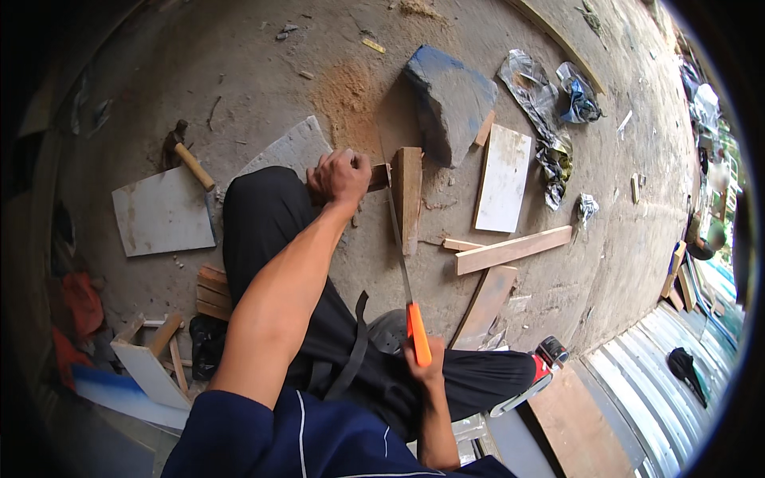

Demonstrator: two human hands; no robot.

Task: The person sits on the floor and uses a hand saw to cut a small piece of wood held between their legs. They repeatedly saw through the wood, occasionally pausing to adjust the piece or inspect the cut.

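— Currently, what does each hand hold?
— The left hand (339, 177) is closed in a fist, pressing down a short wooden piece (407, 195) on the concrete floor (263, 72). The right hand (422, 368) is wrapped around the orange handle of a handsaw (402, 271).
— Saw position?
— Its blade runs from the right hand forward, meeting the wooden piece just beside the left hand. A hammer (185, 155) lies well left of the left hand.

Saw (402, 263) – thin dull metal blade, glossy orange plastic handle. Block (407, 195) under it – raw rough wood. Floor (239, 72): rough matt concrete, sawdust patch. Trousers (271, 231) matt black cloth.
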